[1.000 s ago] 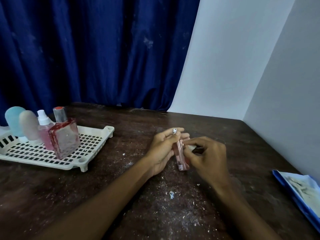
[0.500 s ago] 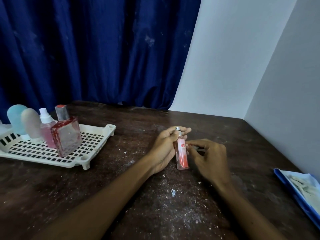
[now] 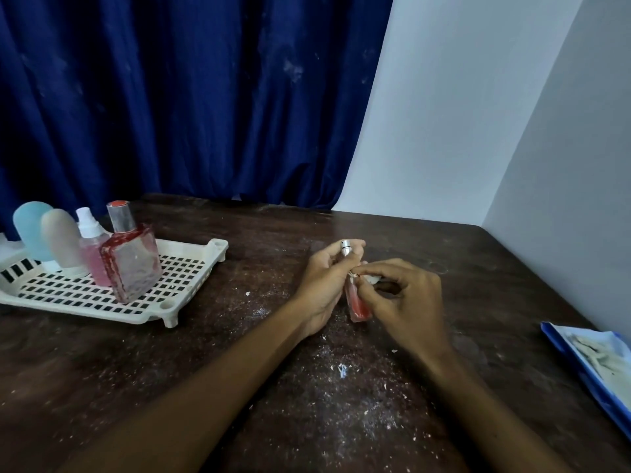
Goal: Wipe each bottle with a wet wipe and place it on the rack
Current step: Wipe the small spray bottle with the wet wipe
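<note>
Moved higher up the slim pink bottle (image 3: pixel 358 307) since before (label now covered): right hand (image 3: pixel 406 302), pinching a wet wipe (image 3: pixel 370 278). Gripped nearly upright by the left hand (image 3: pixel 324 285), over the table (image 3: pixel 239 336). In the rack (image 3: pixel 85 309), four bottles (image 3: pixel 131 268) standing.

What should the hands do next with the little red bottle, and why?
Probably rub the wipe down the side of the bottle. The left hand holds the bottle near its silver top, and the right hand pinches the wipe against its upper part; the red lower part shows bare. The rack comes later.
</note>
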